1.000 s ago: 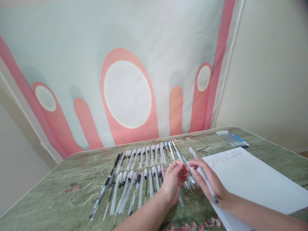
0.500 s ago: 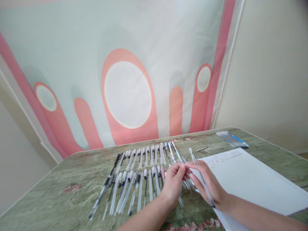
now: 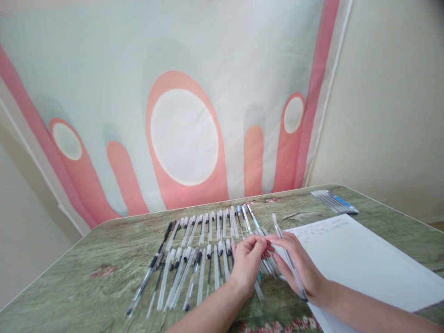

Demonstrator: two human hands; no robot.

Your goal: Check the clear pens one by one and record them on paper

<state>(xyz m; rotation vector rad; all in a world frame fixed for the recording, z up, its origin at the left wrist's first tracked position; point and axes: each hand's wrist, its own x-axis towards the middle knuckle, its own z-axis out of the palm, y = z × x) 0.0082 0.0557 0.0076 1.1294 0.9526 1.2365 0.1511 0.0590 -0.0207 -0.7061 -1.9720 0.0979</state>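
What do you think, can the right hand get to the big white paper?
Probably yes: the right hand is close beside the white paper, and nothing seems to block the way between them. It holds a pen, though, which might make grabbing clumsy.

Looks like home (exact room unclear): patterned cloth hanging (image 3: 183, 134), plain wall (image 3: 388, 111), flower-printed tabletop (image 3: 72, 273).
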